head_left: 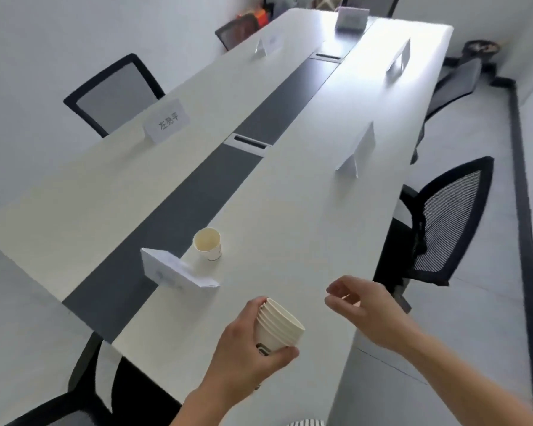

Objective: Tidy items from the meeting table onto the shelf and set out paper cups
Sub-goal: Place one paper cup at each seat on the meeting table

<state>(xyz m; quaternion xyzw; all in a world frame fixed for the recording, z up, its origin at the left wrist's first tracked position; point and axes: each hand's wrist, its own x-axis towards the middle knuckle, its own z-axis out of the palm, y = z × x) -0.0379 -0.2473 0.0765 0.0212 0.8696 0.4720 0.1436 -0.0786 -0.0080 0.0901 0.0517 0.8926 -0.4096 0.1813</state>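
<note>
My left hand grips a stack of several nested paper cups, tilted with the rims toward the right, above the near end of the long white meeting table. My right hand hovers to the right of the stack, fingers loosely curled and holding nothing. A single paper cup stands upright on the table beside the dark centre strip, just behind a folded white name card.
More white name cards stand along the table: one with writing at the left, one at the right, others farther back. Black mesh chairs flank the table at the left and right. A grey box sits at the far end.
</note>
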